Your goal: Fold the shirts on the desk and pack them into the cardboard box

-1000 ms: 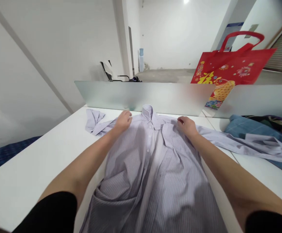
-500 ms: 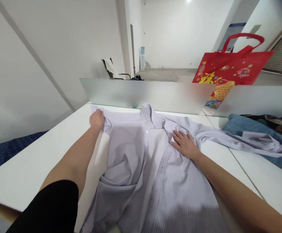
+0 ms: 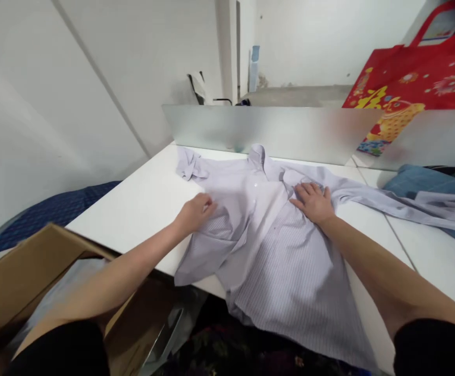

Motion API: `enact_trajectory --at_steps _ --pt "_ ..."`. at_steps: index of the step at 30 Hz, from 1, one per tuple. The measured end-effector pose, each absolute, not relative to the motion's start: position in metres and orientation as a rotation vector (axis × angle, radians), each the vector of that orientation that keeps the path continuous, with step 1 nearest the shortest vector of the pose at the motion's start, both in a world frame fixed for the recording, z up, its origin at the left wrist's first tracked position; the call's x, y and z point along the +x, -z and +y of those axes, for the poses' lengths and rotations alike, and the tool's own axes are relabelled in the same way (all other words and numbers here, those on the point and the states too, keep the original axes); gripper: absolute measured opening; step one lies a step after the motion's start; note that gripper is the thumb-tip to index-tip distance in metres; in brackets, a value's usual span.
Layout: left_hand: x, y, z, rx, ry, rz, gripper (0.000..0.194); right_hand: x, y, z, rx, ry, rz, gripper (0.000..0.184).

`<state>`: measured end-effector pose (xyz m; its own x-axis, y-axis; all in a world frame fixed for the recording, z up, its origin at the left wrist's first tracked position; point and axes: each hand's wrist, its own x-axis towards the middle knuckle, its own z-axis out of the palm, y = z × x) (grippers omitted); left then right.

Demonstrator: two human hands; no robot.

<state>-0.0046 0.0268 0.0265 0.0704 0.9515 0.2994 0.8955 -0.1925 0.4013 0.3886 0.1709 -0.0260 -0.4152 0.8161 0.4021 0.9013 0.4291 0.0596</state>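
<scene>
A light purple, finely striped button shirt (image 3: 290, 261) lies spread on a white table (image 3: 145, 193), collar toward the far side, with its lower hem at the near edge. My left hand (image 3: 194, 214) is beside the shirt's left edge, fingers loosely bent and slightly apart, with no cloth visibly held. Flat on the shirt's right chest rests my right hand (image 3: 315, 202), its fingers spread. The left sleeve (image 3: 190, 163) is bunched near the far left corner; the right sleeve (image 3: 376, 198) stretches out to the right. Folds cover the lower left front panel.
Along the table's far edge stands a frosted divider (image 3: 290, 130), with a red printed bag (image 3: 415, 73) over it. Folded blue cloth (image 3: 423, 180) lies at right. An open cardboard box (image 3: 35, 266) stands below the table at left. Dark blue fabric (image 3: 51, 211) lies beyond it.
My left hand has left the left sleeve and come down to the shirt's side. My right hand has flattened on the chest. The view has tilted down and left, bringing the box into sight.
</scene>
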Motion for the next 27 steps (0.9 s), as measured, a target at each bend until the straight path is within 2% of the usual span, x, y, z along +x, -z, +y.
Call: enact_trajectory --at_steps 2,4,8,11,16,19,23,25,27 --pt "-0.013 -0.027 -0.029 2.155 -0.651 1.877 0.024 0.367 0.01 0.139 -1.326 0.358 -2.397 0.037" --pt "-0.02 -0.02 -0.078 2.118 -0.539 1.822 0.028 0.34 -0.007 0.093 -1.055 0.179 -2.488 0.031" --pt "-0.023 0.008 -0.14 2.223 -0.554 1.773 0.041 0.288 -0.025 0.001 -0.682 -0.139 -2.631 0.028" --pt "-0.022 0.024 -0.15 2.352 -0.631 1.735 0.03 0.266 -0.028 -0.037 -0.642 -0.242 -2.675 0.033" --pt "-0.028 0.026 -0.145 2.372 -0.73 1.502 0.016 0.278 -0.034 -0.085 -0.66 -0.352 -2.68 0.023" --pt "-0.024 0.019 -0.149 2.076 -0.943 1.497 0.012 0.311 -0.022 -0.121 -0.597 -0.215 -2.784 0.039" --pt "-0.007 -0.007 -0.149 1.275 -1.439 1.289 0.02 0.355 0.024 -0.147 -0.782 0.27 -2.732 0.069" --pt "0.001 -0.027 -0.142 1.006 -1.548 1.076 0.028 0.369 0.047 -0.148 -0.886 0.401 -2.643 0.07" --pt "0.005 -0.05 -0.132 0.911 -1.585 0.957 0.032 0.377 0.06 -0.146 -0.867 0.427 -2.587 0.064"
